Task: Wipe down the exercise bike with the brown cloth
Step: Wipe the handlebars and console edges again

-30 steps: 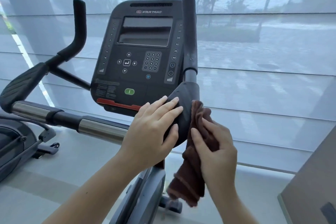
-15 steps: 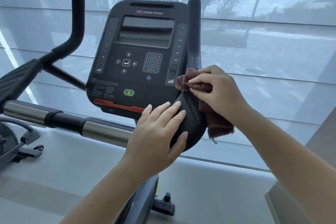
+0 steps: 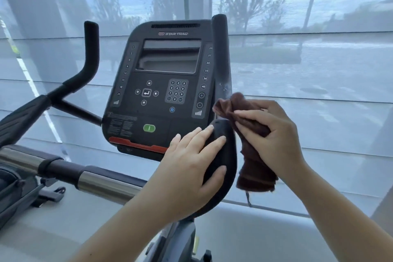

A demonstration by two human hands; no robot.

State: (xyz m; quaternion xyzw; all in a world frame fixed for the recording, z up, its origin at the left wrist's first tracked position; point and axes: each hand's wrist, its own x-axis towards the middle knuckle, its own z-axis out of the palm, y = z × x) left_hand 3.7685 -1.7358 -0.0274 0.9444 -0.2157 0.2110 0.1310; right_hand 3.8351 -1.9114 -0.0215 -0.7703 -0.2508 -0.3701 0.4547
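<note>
So the right hand (image 3: 274,134) is clenched around the brown cloth (image 3: 251,144), bunched up tight. The top of the wad pokes out past the fingers at about 10 o'clock from the hand and touches the base of the upright right handlebar (image 3: 221,53), right where that post meets the curved black pad (image 3: 225,155). The rest of the cloth hangs down at 6 o'clock from the fist, just beside the pad's outer edge, with a loose thread dangling off the bottom hem.

The left hand (image 3: 191,168) holds nothing. It's laid flat on the pad, fingers spread over its top and inner face, thumb hooked on the lower part, so it's pressing rather than gripping anything.

Room to move: the exercise bike (image 3: 110,181) has its console (image 3: 165,83) sitting just at 9 o'clock of the cloth, with its right edge nearly against the handlebar post, so that gap is tight. At 3 o'clock of the right hand it's wide open, just the window blind (image 3: 319,112) further back. Below the cloth there's free space down to the pale floor (image 3: 255,236). The left handlebar (image 3: 91,53) is way off at 9 o'clock of the console, well apart from both hands, and the chrome crossbar (image 3: 106,183) runs in from the left under the left forearm.

No containers anywhere that I can see.
</note>
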